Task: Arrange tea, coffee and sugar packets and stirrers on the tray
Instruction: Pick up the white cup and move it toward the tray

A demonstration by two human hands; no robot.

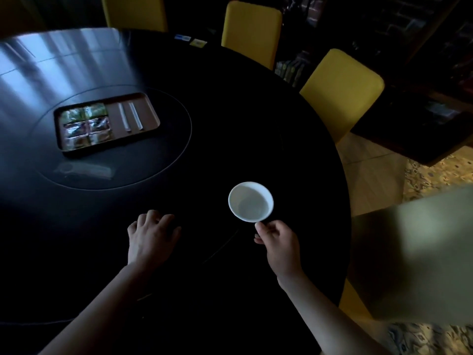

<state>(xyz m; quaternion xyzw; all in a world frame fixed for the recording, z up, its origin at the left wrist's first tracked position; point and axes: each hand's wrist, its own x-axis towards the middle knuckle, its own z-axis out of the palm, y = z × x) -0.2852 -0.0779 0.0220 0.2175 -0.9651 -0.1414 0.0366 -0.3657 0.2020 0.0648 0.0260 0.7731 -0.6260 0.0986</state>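
A dark rectangular tray (pixel 151 112) lies at the left on the round inset of the black table (pixel 230 124). Its left half holds several shiny packets (pixel 87 124) in a grid; two white stirrers (pixel 129 116) lie side by side on its right half. My right hand (pixel 277 243) pinches the near rim or handle of an empty white cup (pixel 250 202) near the table's right front. My left hand (pixel 151 234) rests palm down on the table with fingers curled, holding nothing. Two more packets, blue (pixel 182 37) and yellow (pixel 198 42), lie at the far edge.
Yellow chairs (pixel 340 90) stand around the far and right sides of the table. A clear wrapper (pixel 84 170) lies on the inset just in front of the tray. A patterned carpet (pixel 430 175) shows at the right. A blurred pale shape (pixel 414 254) fills the lower right.
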